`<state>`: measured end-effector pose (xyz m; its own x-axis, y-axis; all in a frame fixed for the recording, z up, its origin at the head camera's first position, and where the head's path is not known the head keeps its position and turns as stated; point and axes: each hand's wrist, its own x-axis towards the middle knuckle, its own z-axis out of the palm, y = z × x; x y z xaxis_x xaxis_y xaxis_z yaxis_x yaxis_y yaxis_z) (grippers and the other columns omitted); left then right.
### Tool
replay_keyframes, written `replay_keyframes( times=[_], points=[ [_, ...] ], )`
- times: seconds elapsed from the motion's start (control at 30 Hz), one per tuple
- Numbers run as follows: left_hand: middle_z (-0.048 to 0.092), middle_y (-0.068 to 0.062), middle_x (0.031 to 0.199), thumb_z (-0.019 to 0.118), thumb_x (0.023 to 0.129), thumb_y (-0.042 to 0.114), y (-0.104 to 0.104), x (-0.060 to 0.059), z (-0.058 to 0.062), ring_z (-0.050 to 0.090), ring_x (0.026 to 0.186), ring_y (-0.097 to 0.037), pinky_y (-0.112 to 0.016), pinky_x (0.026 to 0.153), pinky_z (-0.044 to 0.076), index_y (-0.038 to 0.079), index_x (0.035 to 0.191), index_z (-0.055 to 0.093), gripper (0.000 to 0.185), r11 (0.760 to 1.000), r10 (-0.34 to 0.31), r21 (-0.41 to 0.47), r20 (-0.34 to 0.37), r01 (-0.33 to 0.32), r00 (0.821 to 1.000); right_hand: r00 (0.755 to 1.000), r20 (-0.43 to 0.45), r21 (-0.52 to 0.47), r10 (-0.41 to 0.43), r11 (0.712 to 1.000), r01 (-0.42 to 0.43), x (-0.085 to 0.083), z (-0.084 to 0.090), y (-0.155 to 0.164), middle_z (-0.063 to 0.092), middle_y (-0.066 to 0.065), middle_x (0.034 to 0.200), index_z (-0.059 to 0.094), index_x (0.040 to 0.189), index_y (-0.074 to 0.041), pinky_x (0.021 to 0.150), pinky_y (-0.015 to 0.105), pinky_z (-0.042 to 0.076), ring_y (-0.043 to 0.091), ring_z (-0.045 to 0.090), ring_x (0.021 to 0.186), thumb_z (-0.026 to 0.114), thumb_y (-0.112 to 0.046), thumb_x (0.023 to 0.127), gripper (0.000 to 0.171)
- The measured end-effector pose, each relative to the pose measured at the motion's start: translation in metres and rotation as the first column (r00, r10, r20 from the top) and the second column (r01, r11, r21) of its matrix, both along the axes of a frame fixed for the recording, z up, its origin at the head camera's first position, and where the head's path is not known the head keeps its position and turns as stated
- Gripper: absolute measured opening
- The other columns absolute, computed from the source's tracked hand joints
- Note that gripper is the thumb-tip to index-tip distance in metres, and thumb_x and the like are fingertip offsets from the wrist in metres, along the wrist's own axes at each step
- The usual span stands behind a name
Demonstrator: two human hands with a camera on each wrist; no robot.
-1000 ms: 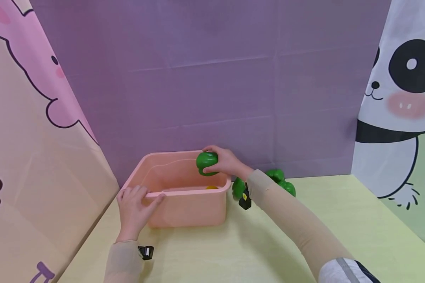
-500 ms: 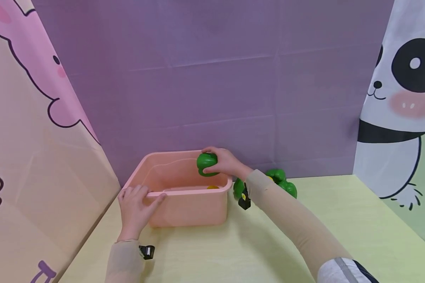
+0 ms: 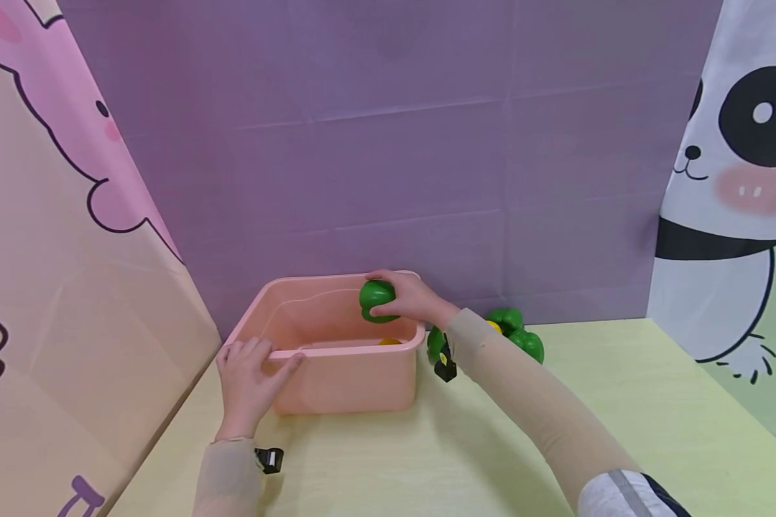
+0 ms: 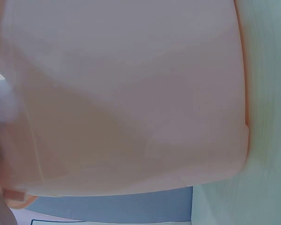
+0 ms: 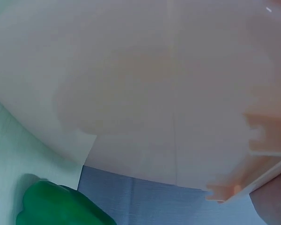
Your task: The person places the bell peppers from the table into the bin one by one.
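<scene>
Well, yellow item (image 3: 390, 342) inside bin (image 3: 349, 382)

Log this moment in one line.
left hand: grips near rim of pink tub; right hand: holds green bell pepper at tub's mouth; right of tub: green bell peppers

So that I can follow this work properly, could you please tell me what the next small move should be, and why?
I would probably lower the glossy green bell pepper into the pink plastic bin: the right grip holds the pepper at the bin's opening, the left grip holds the bin's near-left rim, and a partly hidden yellow item lies inside.
</scene>
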<state>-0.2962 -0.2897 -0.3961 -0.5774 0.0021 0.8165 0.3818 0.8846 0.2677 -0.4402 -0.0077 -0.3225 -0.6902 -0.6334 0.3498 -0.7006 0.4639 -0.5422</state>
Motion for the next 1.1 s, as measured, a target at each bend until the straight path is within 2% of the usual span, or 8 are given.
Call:
replay_keyframes(
  times=[0.43, 0.73, 1.1],
  points=[
    [0.057, -0.004, 0.077, 0.078, 0.073, 0.042, -0.0007, 0.0013, 0.0011, 0.043, 0.077, -0.027, -0.058, 0.096, 0.021, 0.011, 0.077, 0.058, 0.037, 1.0, 0.006, -0.008, 0.0, -0.006, 1.0, 1.0, 0.009, 0.053, 0.019, 0.998, -0.02, 0.0004, 0.0015, -0.0044, 0.059, 0.003, 0.123, 0.055, 0.135, -0.012, 0.082, 0.028, 0.049, 0.017, 0.056, 0.099, 0.079, -0.021, 0.081, 0.06],
    [0.055, -0.002, 0.076, 0.078, 0.073, 0.041, -0.0026, 0.0012, -0.0024, 0.041, 0.076, -0.025, -0.057, 0.097, 0.02, 0.011, 0.075, 0.057, 0.037, 1.0, 0.004, 0.003, 0.005, -0.004, 1.0, 0.998, -0.047, 0.1, 0.03, 0.995, -0.025, 0.0015, -0.0006, -0.0034, 0.059, 0.002, 0.126, 0.056, 0.133, -0.01, 0.084, 0.028, 0.049, 0.016, 0.056, 0.101, 0.08, -0.023, 0.08, 0.06],
    [0.055, -0.003, 0.075, 0.077, 0.073, 0.041, -0.0042, 0.0022, -0.001, 0.041, 0.074, -0.024, -0.057, 0.093, 0.022, 0.01, 0.077, 0.058, 0.037, 1.0, -0.012, 0.0, -0.033, 0.012, 0.999, 0.998, -0.038, 0.116, 0.047, 0.992, -0.043, 0.0035, 0.0014, -0.007, 0.06, 0.001, 0.124, 0.057, 0.131, -0.009, 0.085, 0.027, 0.048, 0.015, 0.057, 0.1, 0.08, -0.021, 0.08, 0.058]
  ],
)
